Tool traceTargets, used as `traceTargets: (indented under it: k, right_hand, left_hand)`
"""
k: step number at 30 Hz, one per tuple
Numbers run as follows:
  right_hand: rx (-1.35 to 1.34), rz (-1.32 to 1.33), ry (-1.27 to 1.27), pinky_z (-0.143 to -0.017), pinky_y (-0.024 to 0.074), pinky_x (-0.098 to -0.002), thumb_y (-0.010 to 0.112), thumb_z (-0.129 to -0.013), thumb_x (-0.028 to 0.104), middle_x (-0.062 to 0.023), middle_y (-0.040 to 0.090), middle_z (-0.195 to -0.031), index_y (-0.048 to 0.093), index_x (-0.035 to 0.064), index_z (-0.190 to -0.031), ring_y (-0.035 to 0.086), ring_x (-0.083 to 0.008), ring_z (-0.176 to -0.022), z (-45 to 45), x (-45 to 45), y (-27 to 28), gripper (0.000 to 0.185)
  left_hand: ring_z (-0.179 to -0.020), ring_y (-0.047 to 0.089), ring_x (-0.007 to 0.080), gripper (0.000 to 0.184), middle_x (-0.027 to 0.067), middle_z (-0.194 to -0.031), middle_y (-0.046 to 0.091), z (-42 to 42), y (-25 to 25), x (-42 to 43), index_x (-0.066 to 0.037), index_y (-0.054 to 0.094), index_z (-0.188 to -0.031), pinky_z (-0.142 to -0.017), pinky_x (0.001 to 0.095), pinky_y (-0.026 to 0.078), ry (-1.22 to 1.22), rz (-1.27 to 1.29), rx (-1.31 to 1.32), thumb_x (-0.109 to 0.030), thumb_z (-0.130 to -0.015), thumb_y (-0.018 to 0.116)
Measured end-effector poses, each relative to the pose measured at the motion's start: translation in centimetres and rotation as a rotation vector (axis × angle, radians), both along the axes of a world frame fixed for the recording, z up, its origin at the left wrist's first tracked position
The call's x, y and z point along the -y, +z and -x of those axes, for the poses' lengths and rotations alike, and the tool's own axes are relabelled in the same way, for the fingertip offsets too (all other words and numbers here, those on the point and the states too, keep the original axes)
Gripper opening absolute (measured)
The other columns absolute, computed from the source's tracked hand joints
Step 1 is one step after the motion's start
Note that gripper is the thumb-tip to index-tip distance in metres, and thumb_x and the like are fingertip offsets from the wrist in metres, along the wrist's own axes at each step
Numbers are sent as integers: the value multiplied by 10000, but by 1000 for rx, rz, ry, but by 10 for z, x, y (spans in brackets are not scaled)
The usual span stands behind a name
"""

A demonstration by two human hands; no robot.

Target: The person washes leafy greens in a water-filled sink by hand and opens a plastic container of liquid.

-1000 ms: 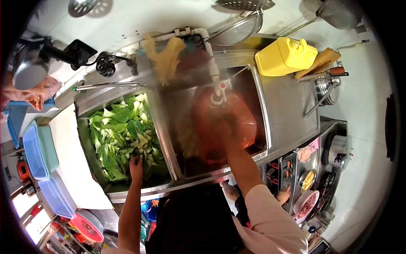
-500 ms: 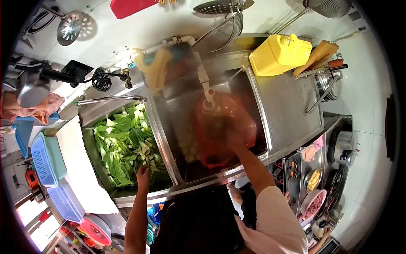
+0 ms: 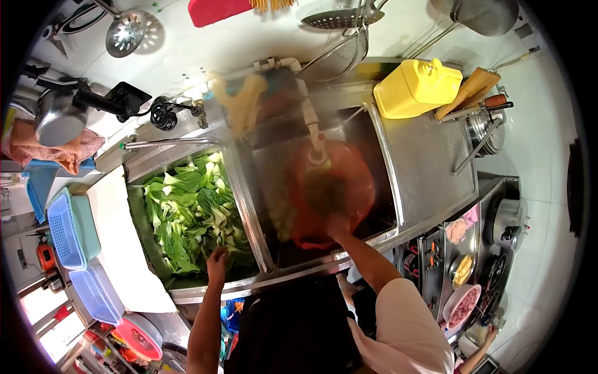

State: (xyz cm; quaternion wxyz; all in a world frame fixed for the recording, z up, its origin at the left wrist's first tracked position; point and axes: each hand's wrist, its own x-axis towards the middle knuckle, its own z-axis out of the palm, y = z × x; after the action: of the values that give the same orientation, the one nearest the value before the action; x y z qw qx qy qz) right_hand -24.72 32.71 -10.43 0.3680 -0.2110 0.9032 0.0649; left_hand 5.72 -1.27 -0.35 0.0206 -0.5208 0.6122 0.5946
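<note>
Leafy bok choy [image 3: 187, 212] fills the left sink basin. My left hand [image 3: 217, 262] is over the near edge of these greens, its fingers curled together; whether a leaf is between them is hidden. In the middle basin a red plastic bag or tub [image 3: 352, 168], blurred, sits under a white pipe outlet [image 3: 316, 144]. My right hand [image 3: 337, 225] reaches into the red container from its near side. Its fingers are smeared and hidden inside, and so is whatever they touch. Pale roundish pieces [image 3: 281, 215] lie blurred to the left of the container.
A yellow jug [image 3: 414, 90] stands behind the right-hand steel counter [image 3: 430, 162]. A metal faucet [image 3: 174, 143] spans the left basin's back. Blue baskets [image 3: 99, 293] sit at left. Strainers [image 3: 342, 19] hang on the wall. Another person's arm [image 3: 483, 352] shows at lower right, near a bowl of meat [image 3: 464, 305].
The view has shifted slightly, so the scene sits lower and a little to the right. My right hand has moved nearer the container's front side. My left hand stays over the greens.
</note>
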Motion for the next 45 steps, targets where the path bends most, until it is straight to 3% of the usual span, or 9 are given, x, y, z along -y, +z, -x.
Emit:
traceTargets:
  k: [3, 6, 9, 27, 30, 32, 39, 42, 45]
  right_hand:
    - [13, 1, 80, -754, 541, -470, 521, -853, 184, -157, 688, -978, 697, 88, -958, 673, -325, -903, 20, -2, 5, 226]
    - [87, 60, 221, -760, 544, -470, 536, -846, 174, -132, 690, -1006, 691, 97, -1009, 671, -312, -929, 33, -28, -54, 238]
    - [378, -213, 229, -773, 546, -475, 595, -795, 170, -134, 680, -1046, 672, 101, -1080, 665, -304, -962, 54, -1, -8, 303]
    - [267, -113, 262, -832, 526, -433, 605, -753, 241, -124, 661, -1132, 703, 121, -1065, 631, -328, -1040, 89, -25, -39, 348]
    - [189, -298, 214, -833, 527, -429, 619, -761, 258, -111, 656, -1149, 701, 127, -1071, 626, -311, -1064, 75, -2, -3, 346]
    - [182, -298, 118, -892, 510, -424, 620, -758, 221, -176, 631, -1164, 669, 104, -1112, 599, -315, -1114, 66, 18, 42, 376]
    - [137, -245, 227, -828, 521, -446, 673, -713, 258, -169, 671, -1016, 681, 67, -1031, 639, -340, -972, 75, -3, 34, 370]
    - [130, -72, 344, -801, 526, -456, 695, -695, 274, -166, 688, -952, 686, 52, -996, 656, -351, -912, 84, -17, 29, 375]
    - [97, 281, 505, -589, 512, -419, 722, -678, 251, -131, 671, -792, 673, 41, -967, 635, -295, -667, 97, -37, 23, 361]
  left_hand:
    - [-889, 603, 158, 275, 92, -993, 657, -14, -12, 1, 31, 608, -1117, -792, 272, 471, 29, -49, -10, -111, -887, 558]
    - [-872, 594, 150, 282, 87, -999, 651, -12, 1, -3, 28, 604, -1128, -766, 269, 473, -3, -20, 29, -113, -890, 553]
    - [-865, 585, 142, 288, 81, -1003, 646, -19, 0, -6, 24, 600, -1138, -754, 266, 472, 18, -41, 37, -117, -891, 552]
    - [-841, 580, 147, 357, 82, -1024, 641, -30, -4, -1, 29, 560, -1207, -724, 278, 480, -4, -51, 35, -149, -899, 588]
    - [-844, 584, 153, 362, 84, -1039, 636, -40, -21, 0, 28, 561, -1209, -741, 286, 484, 1, -68, 8, -158, -900, 590]
    - [-859, 601, 166, 342, 102, -1016, 650, -41, -23, -3, 32, 579, -1176, -765, 295, 487, -17, -10, 2, -160, -894, 576]
    - [-883, 638, 206, 300, 141, -986, 675, -26, -2, -7, 29, 610, -1112, -787, 316, 492, 21, 0, 20, -159, -880, 580]
    - [-820, 586, 148, 266, 75, -909, 657, -37, -30, -7, 23, 611, -1099, -743, 291, 479, -35, 116, 16, -137, -889, 574]
    - [-831, 595, 159, 263, 92, -912, 659, -30, -22, -9, 36, 604, -1080, -765, 301, 481, -70, 168, 46, -130, -878, 578]
